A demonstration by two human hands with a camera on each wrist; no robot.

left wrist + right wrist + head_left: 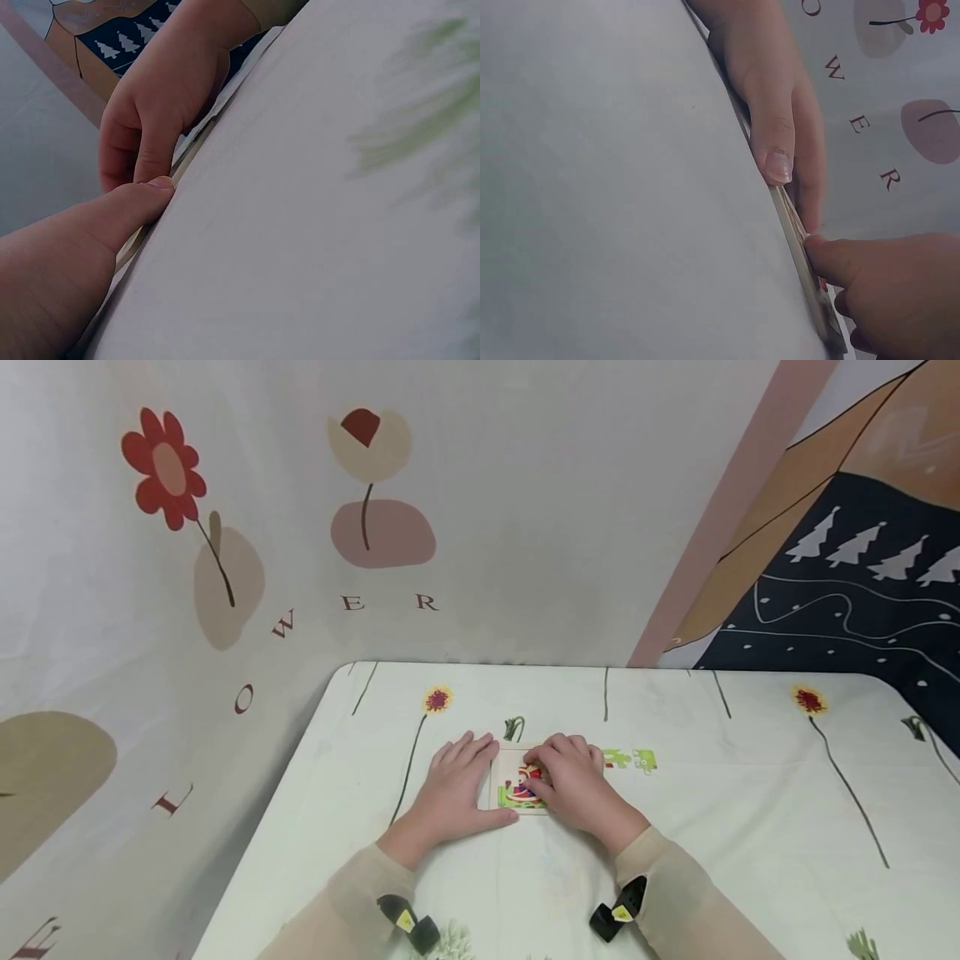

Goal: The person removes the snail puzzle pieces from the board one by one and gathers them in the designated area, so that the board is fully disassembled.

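A small square wooden puzzle board [494, 777] lies on the table, its picture partly filled in green, red, white and purple. My left hand [455, 789] lies spread along the board's left side, fingers straight, with its thumb at the near edge; the left wrist view shows that thumb [146, 202] against the thin board. Over the board's right half, my right hand [577, 781] has bent fingers and pinches a reddish puzzle piece [534, 772] between thumb and index finger, hiding most of it. In the right wrist view, the right thumb [829, 259] sits low over the board.
Two loose green puzzle pieces, one with some red [617, 758] and one further right [645, 761], lie beyond the right hand. The white tablecloth [750, 827] has printed flowers. A wall hanging [525, 527] stands behind the table's far edge.
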